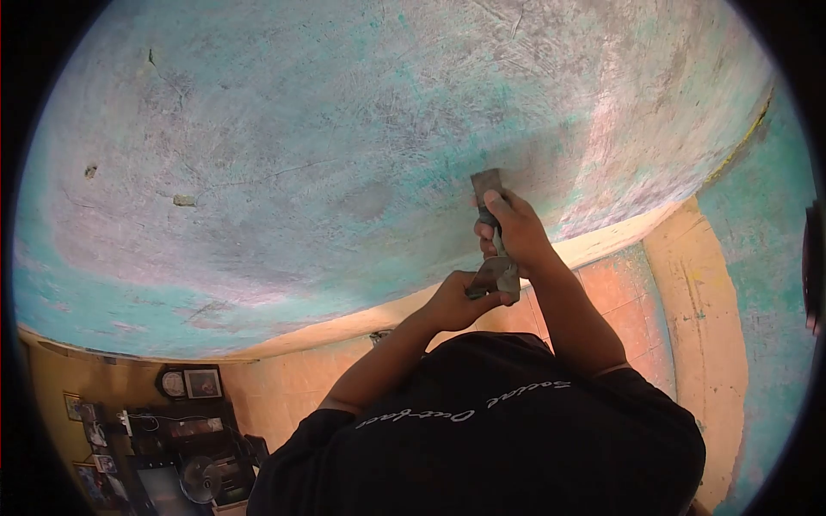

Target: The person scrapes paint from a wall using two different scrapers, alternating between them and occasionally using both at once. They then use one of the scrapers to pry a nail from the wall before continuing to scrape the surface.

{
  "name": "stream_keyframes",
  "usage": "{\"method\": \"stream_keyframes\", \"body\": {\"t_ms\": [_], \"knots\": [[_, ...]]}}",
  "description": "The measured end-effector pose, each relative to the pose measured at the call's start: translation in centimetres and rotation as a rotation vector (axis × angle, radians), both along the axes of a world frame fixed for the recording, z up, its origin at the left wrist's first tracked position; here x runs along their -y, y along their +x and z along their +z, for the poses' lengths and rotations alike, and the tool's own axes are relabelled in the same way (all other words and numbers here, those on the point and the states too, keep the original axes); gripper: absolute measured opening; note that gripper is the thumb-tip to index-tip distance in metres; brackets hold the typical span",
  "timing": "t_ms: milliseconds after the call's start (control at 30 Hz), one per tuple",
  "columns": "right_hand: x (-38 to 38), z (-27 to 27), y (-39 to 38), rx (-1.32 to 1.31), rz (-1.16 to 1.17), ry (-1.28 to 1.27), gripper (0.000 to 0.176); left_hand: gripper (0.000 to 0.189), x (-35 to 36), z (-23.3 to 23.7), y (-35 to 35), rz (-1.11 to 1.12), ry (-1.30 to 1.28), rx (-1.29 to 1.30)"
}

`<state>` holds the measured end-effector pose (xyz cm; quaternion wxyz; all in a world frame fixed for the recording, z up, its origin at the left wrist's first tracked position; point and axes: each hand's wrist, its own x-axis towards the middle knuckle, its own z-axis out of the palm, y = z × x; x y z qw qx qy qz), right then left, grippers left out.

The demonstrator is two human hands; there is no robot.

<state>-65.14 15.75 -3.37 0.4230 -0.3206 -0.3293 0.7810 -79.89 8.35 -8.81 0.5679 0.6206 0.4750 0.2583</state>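
Note:
My right hand (pixel 514 228) is wrapped round a putty knife (pixel 487 182), its flat blade against or very close to the worn turquoise and whitish wall (pixel 344 155). Just below it, my left hand (pixel 460 301) grips a small grey piece smeared with paste (pixel 508 279), perhaps a second scraper; its exact shape is partly hidden by my fingers. The two hands are close together. A darker, damp-looking patch lies on the wall to the right of the blade.
Small chipped holes (pixel 183 200) mark the wall at the left. Orange tiles (pixel 615 297) and a cream band (pixel 697 292) lie beyond my right arm. At the lower left are a fan (pixel 200 478), a dark shelf unit and a wall clock (pixel 173 383).

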Motion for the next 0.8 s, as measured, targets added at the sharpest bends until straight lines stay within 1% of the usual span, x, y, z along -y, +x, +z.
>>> {"method": "stream_keyframes", "body": {"t_ms": [67,167,267,367,467,600,667,800], "knots": [[0.1,-0.1,-0.1,0.002,-0.002,-0.02,0.03,0.027,0.2,-0.4,0.1,0.017,0.062,0.039],[-0.3,0.2,-0.6,-0.011,-0.021,-0.006,0.03,0.028,-0.4,1.5,-0.1,-0.011,0.049,-0.029],[-0.4,-0.2,-0.6,-0.019,-0.022,-0.005,0.03,0.023,-0.3,1.2,-0.4,-0.024,-0.03,-0.104],[0.0,-0.5,-0.8,-0.008,-0.034,-0.007,0.03,0.023,0.4,-0.1,-0.6,0.038,0.002,-0.005],[0.1,-0.1,-1.3,-0.011,-0.061,-0.013,0.031,0.021,0.5,-0.1,-1.3,0.04,-0.007,-0.027],[0.3,1.8,-1.8,0.019,-0.114,0.025,0.031,0.021,-0.5,1.2,-1.8,-0.039,0.067,0.004],[0.3,1.8,-1.6,0.055,-0.117,0.021,0.03,0.022,-0.7,1.2,-1.5,-0.058,0.1,0.03],[0.5,0.9,-1.3,0.08,-0.135,-0.041,0.03,0.028,-0.2,1.5,-1.1,-0.062,0.072,0.013]]}}
